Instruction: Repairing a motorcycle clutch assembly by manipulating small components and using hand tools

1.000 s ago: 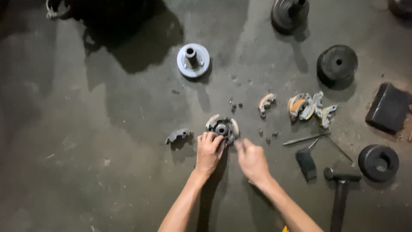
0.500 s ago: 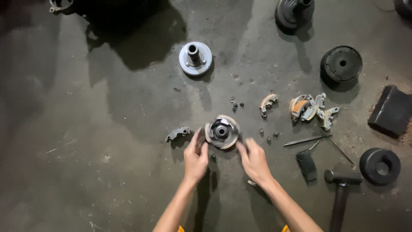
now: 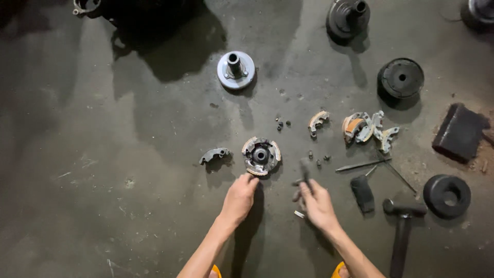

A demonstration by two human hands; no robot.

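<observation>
– What's the ground like?

– Dull grey concrete floor point(image 3: 103, 170), stained, scuffed, dimly lit. On it lie black round rubbery discs point(image 3: 401, 78), a black mallet point(image 3: 403, 221), a flanged steel hub point(image 3: 235, 69).

– And the hands?

– The round metal clutch assembly point(image 3: 261, 155), with curved lined shoes, lies centre. The left hand point(image 3: 239, 198), loosely curled, touches its near rim. The right hand point(image 3: 316, 203) blurs; whether it grips anything, I cannot tell.

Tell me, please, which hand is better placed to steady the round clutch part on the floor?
Left, probably. The left hand has its fingertips right at the clutch part, seemingly empty. The right hand sits further off and appears to hold a small dark, blurred object.
</observation>
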